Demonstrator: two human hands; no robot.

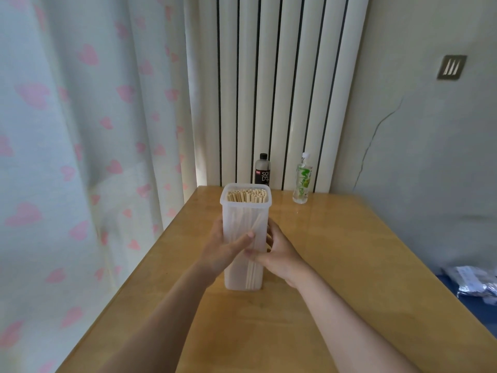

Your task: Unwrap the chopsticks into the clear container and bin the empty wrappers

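A tall clear container (245, 216) stands upright on the wooden table (336, 265), its open top packed with bare wooden chopsticks (247, 196). My left hand (224, 249) grips its left side, thumb across the front. My right hand (279, 253) clasps its right side, fingers wrapped around the wall. No wrapped chopsticks or loose wrappers show on the table.
A dark soda bottle (262, 169) and a clear bottle with a green label (303, 180) stand at the table's far edge by the radiator (269, 90). A curtain (80, 130) hangs on the left. Silvery plastic packets (473, 284) lie low on the right on something blue.
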